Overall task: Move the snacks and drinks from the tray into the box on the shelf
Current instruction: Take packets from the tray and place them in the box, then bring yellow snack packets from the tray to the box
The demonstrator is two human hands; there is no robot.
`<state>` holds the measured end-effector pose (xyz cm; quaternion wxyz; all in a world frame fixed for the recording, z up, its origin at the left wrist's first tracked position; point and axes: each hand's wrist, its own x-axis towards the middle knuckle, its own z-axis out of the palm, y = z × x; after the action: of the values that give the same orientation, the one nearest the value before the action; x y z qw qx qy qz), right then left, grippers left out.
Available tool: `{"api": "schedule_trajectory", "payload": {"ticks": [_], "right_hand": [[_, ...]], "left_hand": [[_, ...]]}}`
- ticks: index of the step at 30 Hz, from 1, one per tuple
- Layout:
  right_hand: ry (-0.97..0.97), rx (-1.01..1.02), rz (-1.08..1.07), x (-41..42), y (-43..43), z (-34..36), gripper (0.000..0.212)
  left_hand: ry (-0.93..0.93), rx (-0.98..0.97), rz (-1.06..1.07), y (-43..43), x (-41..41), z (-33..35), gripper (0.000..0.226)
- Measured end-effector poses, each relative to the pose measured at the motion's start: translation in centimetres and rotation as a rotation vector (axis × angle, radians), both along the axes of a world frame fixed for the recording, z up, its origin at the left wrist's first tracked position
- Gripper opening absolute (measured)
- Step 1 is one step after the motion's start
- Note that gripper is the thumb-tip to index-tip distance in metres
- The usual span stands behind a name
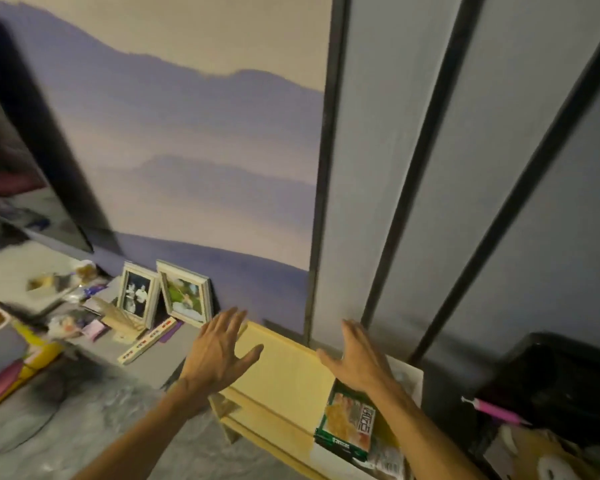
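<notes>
A pale wooden shelf (284, 386) runs from the centre toward the lower right. On its right end lies a green snack packet (350, 424) with orange food pictured, resting in or on a white box (413, 372); I cannot tell which. My left hand (219, 348) hovers open, fingers spread, over the shelf's left end. My right hand (357, 358) is also open, fingers spread, just above the snack packet and the shelf. Neither hand holds anything. No tray is in view.
Two framed photos (163, 296) lean against the purple mural wall. Cluttered items, a white strip with red marks (149, 341) and coloured mats (0, 368) lie at left. A dark screen (21, 161) hangs upper left. A black bin (561, 382) and a stuffed toy (541, 455) sit lower right.
</notes>
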<state>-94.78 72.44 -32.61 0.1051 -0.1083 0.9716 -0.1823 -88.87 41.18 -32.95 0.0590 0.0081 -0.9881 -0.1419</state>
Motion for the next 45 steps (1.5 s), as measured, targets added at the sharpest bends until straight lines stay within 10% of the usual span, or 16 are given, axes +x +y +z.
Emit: {"api": "schedule_trajectory", "payload": {"ticks": [26, 45], "right_hand": [[0.163, -0.102, 0.895, 12.7, -67.4, 9.6, 0.105], [0.046, -0.052, 0.999, -3.0, -99.2, 3.5, 0.094]], "left_hand": [[0.061, -0.012, 0.890, -49.0, 31.0, 9.0, 0.099], [-0.092, 0.044, 1.054, -75.0, 18.4, 3.0, 0.090]]}}
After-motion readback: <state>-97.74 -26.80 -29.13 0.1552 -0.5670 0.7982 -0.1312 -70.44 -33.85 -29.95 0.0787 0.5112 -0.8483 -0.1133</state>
